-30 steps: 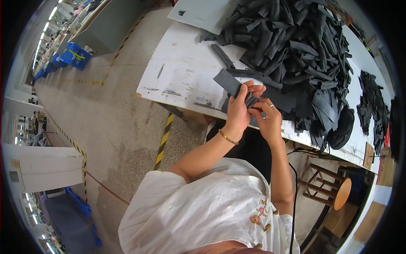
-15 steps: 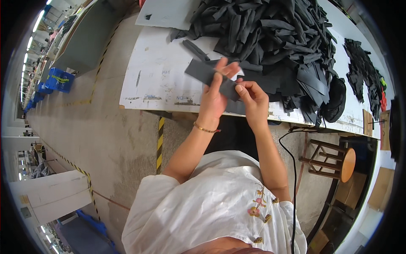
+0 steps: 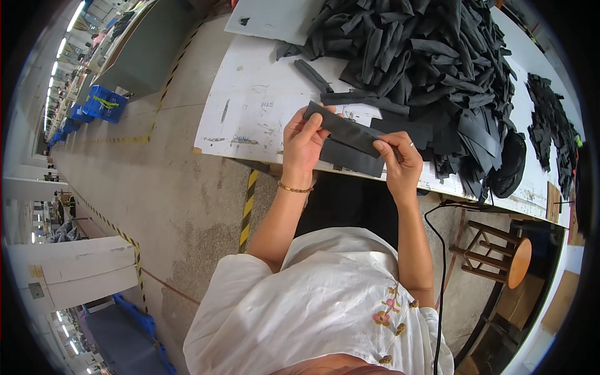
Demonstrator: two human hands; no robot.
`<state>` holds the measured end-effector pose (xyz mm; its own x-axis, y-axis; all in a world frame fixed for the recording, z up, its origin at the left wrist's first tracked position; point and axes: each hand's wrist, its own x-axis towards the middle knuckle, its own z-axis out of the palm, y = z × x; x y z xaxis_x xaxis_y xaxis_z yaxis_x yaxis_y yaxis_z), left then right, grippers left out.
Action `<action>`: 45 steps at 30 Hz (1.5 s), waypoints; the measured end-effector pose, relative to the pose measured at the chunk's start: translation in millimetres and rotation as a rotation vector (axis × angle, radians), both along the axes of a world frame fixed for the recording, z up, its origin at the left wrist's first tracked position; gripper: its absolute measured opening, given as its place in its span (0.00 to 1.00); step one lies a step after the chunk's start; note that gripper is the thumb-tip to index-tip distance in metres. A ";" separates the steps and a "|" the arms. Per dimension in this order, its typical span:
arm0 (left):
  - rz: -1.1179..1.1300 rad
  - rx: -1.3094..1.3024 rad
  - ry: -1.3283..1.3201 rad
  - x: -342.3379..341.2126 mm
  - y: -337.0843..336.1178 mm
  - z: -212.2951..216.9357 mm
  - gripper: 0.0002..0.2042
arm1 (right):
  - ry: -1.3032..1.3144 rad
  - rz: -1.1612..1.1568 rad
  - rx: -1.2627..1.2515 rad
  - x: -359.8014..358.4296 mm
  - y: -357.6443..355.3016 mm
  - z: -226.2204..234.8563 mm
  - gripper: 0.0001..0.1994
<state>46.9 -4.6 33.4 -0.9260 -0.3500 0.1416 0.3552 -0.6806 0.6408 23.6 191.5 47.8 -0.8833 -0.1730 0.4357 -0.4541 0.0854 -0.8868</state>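
Note:
Stretched between my hands is a dark grey strip of fabric (image 3: 347,133), held above the near edge of the white table (image 3: 215,128). My left hand (image 3: 304,139) pinches its left end, with the thumb on top and the fingers behind. The right end is gripped between the thumb and fingers of my right hand (image 3: 400,160). Below the strip, a flat dark grey fabric piece (image 3: 353,157) lies at the table edge. More flat dark pieces (image 3: 406,130) lie just beyond my right hand.
A big heap of dark fabric strips (image 3: 431,56) covers the far part of the table. A black bag (image 3: 509,164) sits at the right edge near a black cable (image 3: 440,228). A wooden stool (image 3: 517,262) stands at the right. Blue crates (image 3: 105,104) are on the floor at the far left.
My hands have moved apart, and the strip now lies straight between them. My left hand has shifted to the strip's left end. The whole view has shifted slightly.

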 end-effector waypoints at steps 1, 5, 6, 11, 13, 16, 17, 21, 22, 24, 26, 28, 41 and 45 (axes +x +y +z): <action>-0.004 -0.003 0.012 0.3 -0.1 4.1 0.10 | 0.032 -0.003 0.021 -0.2 -0.4 2.2 0.04; -0.014 -0.169 -0.089 1.3 -6.9 9.9 0.10 | 0.136 -0.029 0.102 -0.3 -0.4 10.3 0.03; -0.017 -0.167 -0.089 1.9 -7.3 11.9 0.10 | 0.135 -0.032 0.104 -1.7 0.2 10.5 0.03; -0.028 -0.134 -0.077 3.7 -6.2 13.9 0.10 | -0.358 0.039 0.027 -8.1 3.2 6.4 0.15; 0.004 -0.152 -0.100 3.3 -5.9 13.6 0.11 | -0.424 0.087 0.034 -12.9 2.7 4.3 0.18; 0.062 -0.180 -0.108 1.7 -9.8 9.4 0.11 | -0.474 0.165 -0.013 -9.7 0.9 -0.2 0.20; 0.082 -0.188 -0.095 0.8 -11.0 7.7 0.11 | -0.454 0.131 -0.109 -4.9 -2.3 0.1 0.19; 0.041 -0.185 -0.090 -0.2 -11.1 8.3 0.12 | -0.323 0.148 0.077 -4.0 3.1 -11.9 0.12; 0.022 -0.131 -0.067 -0.2 -13.0 6.5 0.12 | -0.323 0.148 0.078 -1.7 3.6 -11.2 0.12; 0.008 -0.076 -0.044 -0.9 -13.1 7.0 0.13 | -0.026 0.065 0.179 9.0 2.5 -3.8 0.06; 0.134 -0.014 -0.041 -2.4 -9.3 10.9 0.16 | 0.132 0.042 0.235 12.9 1.6 3.8 0.06; 0.281 -0.036 -0.102 -3.4 -11.0 5.3 0.16 | 0.508 -0.174 0.310 8.5 7.0 6.1 0.15; -0.024 -0.148 -0.461 10.0 -9.8 -8.2 0.11 | -0.339 -0.040 -0.253 3.4 10.7 -25.3 0.12; -0.077 -0.125 -0.386 9.9 -1.5 -13.4 0.12 | -0.565 0.056 -0.225 1.7 6.7 -37.7 0.09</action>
<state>56.8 -6.1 20.0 -0.9424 -0.2794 -0.1841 0.0236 -0.6044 0.7963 25.3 198.2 10.1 -0.9807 -0.1840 -0.0661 0.0932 -0.1425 -0.9854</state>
